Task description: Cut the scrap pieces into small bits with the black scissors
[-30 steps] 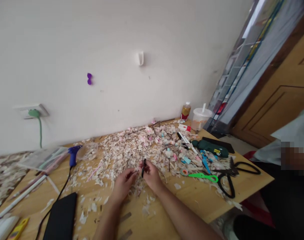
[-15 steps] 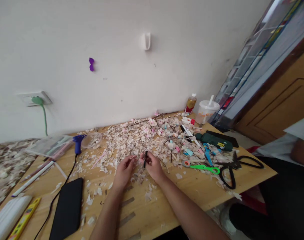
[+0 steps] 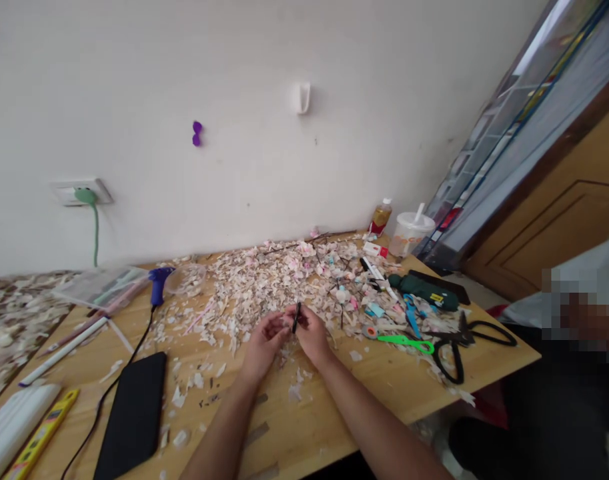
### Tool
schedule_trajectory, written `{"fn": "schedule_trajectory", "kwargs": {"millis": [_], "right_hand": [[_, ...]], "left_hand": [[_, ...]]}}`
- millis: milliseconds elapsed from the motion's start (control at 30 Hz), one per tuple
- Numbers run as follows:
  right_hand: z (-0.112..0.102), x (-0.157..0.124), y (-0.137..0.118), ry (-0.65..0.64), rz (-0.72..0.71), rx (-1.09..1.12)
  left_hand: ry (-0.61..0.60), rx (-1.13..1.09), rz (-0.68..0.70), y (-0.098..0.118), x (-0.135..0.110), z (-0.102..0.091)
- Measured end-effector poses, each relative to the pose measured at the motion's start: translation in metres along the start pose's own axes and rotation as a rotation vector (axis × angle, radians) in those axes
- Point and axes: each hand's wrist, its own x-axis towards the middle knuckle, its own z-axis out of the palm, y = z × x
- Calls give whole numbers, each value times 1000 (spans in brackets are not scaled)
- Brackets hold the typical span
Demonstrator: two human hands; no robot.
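My right hand [image 3: 313, 337] pinches a small black tool [image 3: 296, 317] upright over the wooden table [image 3: 384, 387]. My left hand [image 3: 265, 340] is right beside it, fingers curled toward the tool's tip and pinched on something too small to name. Both hands hover at the near edge of a wide heap of pale paper scraps [image 3: 264, 283].
A black phone [image 3: 131, 413] and a black cord lie at the left, near a blue glue gun [image 3: 157, 285] and white sticks. Green-handled scissors [image 3: 407, 343], black scissors [image 3: 459, 343], a dark green case, a bottle [image 3: 381, 217] and a lidded cup [image 3: 407, 235] are at the right. Another person sits at far right.
The view has shifted slightly; my hands stay together with the black tool, now a little closer to each other. Nothing was let go.
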Motion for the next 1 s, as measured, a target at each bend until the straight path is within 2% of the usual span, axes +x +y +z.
{"fn": "schedule_trajectory", "kwargs": {"millis": [167, 333, 433, 533, 733, 867, 1000], "right_hand": [[1, -3, -5, -40, -49, -153], [3, -3, 1, -18, -101, -261], [6, 0, 5, -73, -147, -476], [10, 2, 5, -143, -181, -695], [14, -2, -3, -152, -288, -836], [14, -3, -6, -155, -276, -849], [13, -2, -5, -188, -261, -855]], "left_hand": [[69, -64, -89, -1, 0, -6], [230, -250, -121, 1, 5, -17], [322, -416, -124, 6, 7, -22], [379, -467, -120, 9, 8, -25], [427, -351, -15, 7, 9, -26], [445, -207, 37, 4, 10, -29], [404, 9, 50, 4, 9, -34]]}}
